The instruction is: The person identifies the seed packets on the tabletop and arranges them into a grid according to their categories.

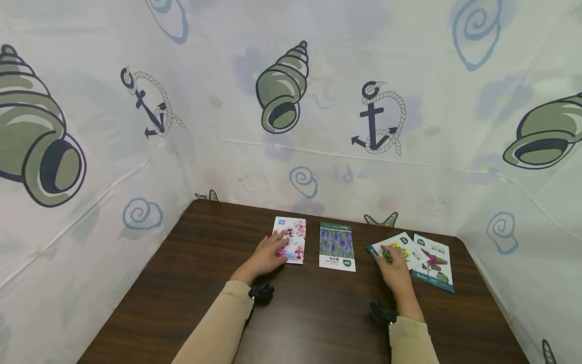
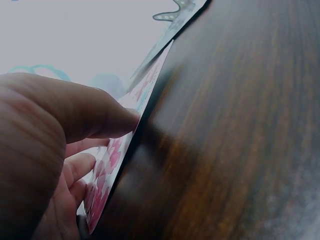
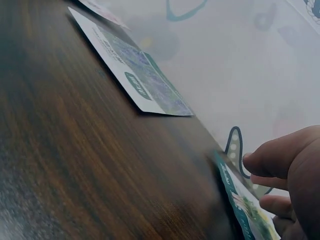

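Observation:
On the dark table lies a seed packet with pink blossoms (image 1: 296,232). My left hand (image 1: 267,255) rests on its left side, fingers extended over its face; the left wrist view shows the thumb (image 2: 107,117) at its edge. A seed packet with yellow flowers (image 1: 413,254) lies tilted at the right, its corner over a seed packet with a magenta flower (image 1: 440,275). Over the yellow packet's left part is my right hand (image 1: 394,270), fingers loosely bent and thumb (image 3: 272,155) apart from it; fingertip contact is partly hidden.
A seed packet with purple flowers (image 1: 336,246) lies between the two hands. The brown wooden table (image 1: 313,313) meets a pale hanging cloth (image 1: 218,111) printed with shells and anchors at the back and both sides.

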Tool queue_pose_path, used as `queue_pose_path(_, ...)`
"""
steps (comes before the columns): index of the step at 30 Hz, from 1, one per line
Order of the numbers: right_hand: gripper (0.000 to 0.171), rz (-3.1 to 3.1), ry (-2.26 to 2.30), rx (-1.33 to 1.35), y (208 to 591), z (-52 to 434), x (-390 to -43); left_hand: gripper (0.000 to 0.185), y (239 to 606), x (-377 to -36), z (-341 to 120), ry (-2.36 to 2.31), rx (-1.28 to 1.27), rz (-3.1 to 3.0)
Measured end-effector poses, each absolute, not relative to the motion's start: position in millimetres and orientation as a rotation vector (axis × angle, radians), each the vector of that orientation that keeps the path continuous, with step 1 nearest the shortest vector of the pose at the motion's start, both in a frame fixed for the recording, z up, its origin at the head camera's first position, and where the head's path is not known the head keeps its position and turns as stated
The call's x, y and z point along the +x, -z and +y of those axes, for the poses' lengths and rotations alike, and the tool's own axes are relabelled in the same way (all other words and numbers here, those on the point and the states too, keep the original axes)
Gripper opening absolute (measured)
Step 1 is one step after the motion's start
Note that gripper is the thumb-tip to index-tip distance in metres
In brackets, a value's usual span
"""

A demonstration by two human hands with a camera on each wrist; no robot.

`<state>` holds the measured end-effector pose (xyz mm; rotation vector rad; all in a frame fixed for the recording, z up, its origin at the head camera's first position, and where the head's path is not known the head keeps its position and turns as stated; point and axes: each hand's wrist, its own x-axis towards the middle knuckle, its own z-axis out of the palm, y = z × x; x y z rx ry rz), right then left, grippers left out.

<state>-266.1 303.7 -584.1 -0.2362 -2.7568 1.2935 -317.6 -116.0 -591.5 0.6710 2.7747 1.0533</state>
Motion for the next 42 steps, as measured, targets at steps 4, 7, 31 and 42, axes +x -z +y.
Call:
queue_pose_path(4,0.051,-2.76,-1.28,-0.225,584.3,302.6,-265.6,0.063,597.2,-320.6,-115.8,-1.094,0.672,2.766)
queue_pose_path(7,0.049,-2.763,-1.271,-0.221,584.9,301.5,-265.7,0.064,603.1,-323.4,-116.5,-1.083,0.67,2.776)
queue_pose_path(31,0.041,-2.796,-1.223,-0.178,585.9,299.9,-265.0,0.065,604.5,-322.7,-118.2,-1.078,0.665,2.777)
queue_pose_path(42,0.037,-2.796,-1.148,-0.149,587.1,300.1,-263.8,0.064,600.4,-319.6,-117.1,-1.107,0.672,2.768)
